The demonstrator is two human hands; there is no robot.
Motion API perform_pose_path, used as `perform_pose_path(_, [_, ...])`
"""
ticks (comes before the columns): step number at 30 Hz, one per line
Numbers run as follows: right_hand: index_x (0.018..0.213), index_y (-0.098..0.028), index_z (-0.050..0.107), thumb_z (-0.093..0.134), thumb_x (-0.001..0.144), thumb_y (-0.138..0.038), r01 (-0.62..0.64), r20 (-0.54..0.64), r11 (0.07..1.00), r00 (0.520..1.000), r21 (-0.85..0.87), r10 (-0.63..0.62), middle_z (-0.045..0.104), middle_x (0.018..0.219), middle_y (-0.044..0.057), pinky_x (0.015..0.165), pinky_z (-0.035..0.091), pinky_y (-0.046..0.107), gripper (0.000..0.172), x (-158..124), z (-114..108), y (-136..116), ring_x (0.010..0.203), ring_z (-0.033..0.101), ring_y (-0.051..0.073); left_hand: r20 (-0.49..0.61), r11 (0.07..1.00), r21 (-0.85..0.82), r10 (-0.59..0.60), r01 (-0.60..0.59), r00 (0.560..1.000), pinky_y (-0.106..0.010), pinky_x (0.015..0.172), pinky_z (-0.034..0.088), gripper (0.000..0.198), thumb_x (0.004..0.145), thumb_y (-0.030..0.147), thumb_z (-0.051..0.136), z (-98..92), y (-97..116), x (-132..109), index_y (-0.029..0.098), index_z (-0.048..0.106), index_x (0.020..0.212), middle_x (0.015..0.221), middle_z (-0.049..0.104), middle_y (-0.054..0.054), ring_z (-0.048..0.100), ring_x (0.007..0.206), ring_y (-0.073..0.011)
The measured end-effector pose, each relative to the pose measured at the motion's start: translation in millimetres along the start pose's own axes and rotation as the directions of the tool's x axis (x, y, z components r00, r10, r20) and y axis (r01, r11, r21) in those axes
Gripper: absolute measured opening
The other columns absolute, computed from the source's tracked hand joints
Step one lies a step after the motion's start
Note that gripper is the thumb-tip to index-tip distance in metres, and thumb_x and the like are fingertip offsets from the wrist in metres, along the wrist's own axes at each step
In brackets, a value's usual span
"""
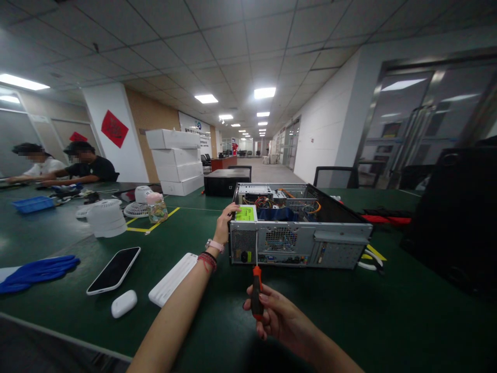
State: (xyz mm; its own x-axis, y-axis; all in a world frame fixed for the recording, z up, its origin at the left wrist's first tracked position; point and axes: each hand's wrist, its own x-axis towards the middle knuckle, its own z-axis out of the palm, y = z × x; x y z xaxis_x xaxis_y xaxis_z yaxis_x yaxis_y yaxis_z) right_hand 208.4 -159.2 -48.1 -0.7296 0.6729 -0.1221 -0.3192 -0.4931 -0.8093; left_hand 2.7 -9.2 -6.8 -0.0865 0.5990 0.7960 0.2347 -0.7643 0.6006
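Note:
A desktop computer case (341, 233) lies on its side with its top uncovered and its back panel facing me. Inside its left corner sits the power supply (246, 213), which carries a bright green label. My left hand (224, 221) grips the case's left rear edge beside the power supply; its fingertips are partly hidden. In front of the back panel, my right hand (277, 311) is closed around the handle of an orange-and-black screwdriver (257, 292). The screwdriver points upward, its shaft reaching the panel by the power supply; whether the tip sits in a screw I cannot tell.
On the green table to the left lie a phone (114, 270), a white earbud case (124, 303), a white slab-like device (173, 280) and a blue glove (39, 273). White fans (105, 217) and stacked white boxes (176, 163) stand farther back. A black bag-like object (454, 223) rises at right.

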Motion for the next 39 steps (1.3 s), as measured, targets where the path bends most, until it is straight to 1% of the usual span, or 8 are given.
perform_pose_path(5, [0.102,-0.017,0.050,0.063,0.075,-0.037,-0.028,-0.003,0.995,1.000,-0.091,0.028,0.067,0.091,0.005,0.049,0.042,0.019,0.036,1,-1,3,0.055,0.064,0.011,-0.002,1.000,0.014,-0.010,0.010,1.000,-0.040,0.108,0.030,0.036,0.083,0.029,0.030,0.4,-1,0,0.015,0.063,0.085,0.110,0.063,-0.010,0.049,0.119,-0.0233])
perform_pose_path(8, [0.101,-0.017,0.047,0.064,0.073,-0.037,-0.102,0.041,0.981,0.993,-0.162,0.110,0.068,0.093,0.008,0.051,0.043,0.021,0.039,4,-4,12,0.057,0.065,0.012,-0.003,1.000,0.012,-0.015,0.015,1.000,-0.039,0.109,0.029,0.035,0.082,0.028,0.030,0.1,-4,0,0.015,0.063,0.085,0.111,0.062,-0.009,0.048,0.120,-0.0229])
perform_pose_path(10, [0.101,-0.017,0.046,0.066,0.070,-0.038,-0.177,0.055,0.962,0.980,-0.207,0.192,0.068,0.088,0.007,0.051,0.042,0.022,0.042,7,-7,19,0.054,0.062,0.011,0.000,1.000,0.009,-0.016,0.016,1.000,-0.039,0.109,0.029,0.035,0.082,0.027,0.030,-0.2,-5,0,0.015,0.063,0.086,0.112,0.062,-0.010,0.048,0.120,-0.0228])
perform_pose_path(13, [0.099,-0.016,0.047,0.069,0.066,-0.040,-0.244,0.008,0.936,0.967,-0.254,0.254,0.067,0.079,0.004,0.050,0.040,0.021,0.047,13,-9,27,0.048,0.057,0.007,-0.001,1.000,0.000,-0.017,0.017,1.000,-0.039,0.109,0.029,0.034,0.082,0.026,0.031,-0.3,-6,1,0.015,0.063,0.085,0.112,0.062,-0.010,0.048,0.120,-0.0227])
perform_pose_path(16, [0.097,-0.015,0.047,0.071,0.063,-0.042,-0.236,-0.040,0.935,0.971,-0.266,0.234,0.064,0.072,0.001,0.048,0.037,0.020,0.050,20,-10,30,0.045,0.051,0.005,-0.006,1.000,0.004,-0.016,0.016,1.000,-0.039,0.108,0.030,0.033,0.081,0.025,0.032,-0.1,-6,1,0.015,0.063,0.085,0.111,0.062,-0.010,0.048,0.121,-0.0230])
perform_pose_path(19, [0.095,-0.015,0.045,0.073,0.061,-0.044,-0.220,-0.057,0.942,0.975,-0.253,0.213,0.063,0.071,0.001,0.048,0.036,0.021,0.053,26,-11,31,0.044,0.051,0.005,-0.012,1.000,0.015,-0.010,0.010,1.000,-0.039,0.107,0.031,0.033,0.083,0.026,0.031,0.2,-5,1,0.016,0.062,0.084,0.111,0.063,-0.009,0.048,0.120,-0.0228])
perform_pose_path(29, [0.091,-0.013,0.048,0.074,0.059,-0.047,-0.228,-0.043,0.942,0.973,-0.247,0.225,0.066,0.072,0.004,0.046,0.037,0.021,0.053,25,-7,27,0.043,0.052,0.006,-0.012,1.000,0.026,-0.012,0.012,1.000,-0.039,0.108,0.031,0.035,0.082,0.026,0.030,0.4,-3,0,0.016,0.062,0.085,0.111,0.063,-0.009,0.048,0.121,-0.0229])
perform_pose_path(39, [0.094,-0.013,0.049,0.072,0.062,-0.046,-0.242,-0.037,0.938,0.970,-0.249,0.241,0.066,0.071,0.004,0.046,0.037,0.021,0.051,27,-10,29,0.043,0.053,0.006,-0.005,1.000,0.003,-0.009,0.009,1.000,-0.040,0.107,0.031,0.035,0.082,0.025,0.030,0.3,-3,1,0.016,0.063,0.085,0.111,0.063,-0.009,0.048,0.121,-0.0236])
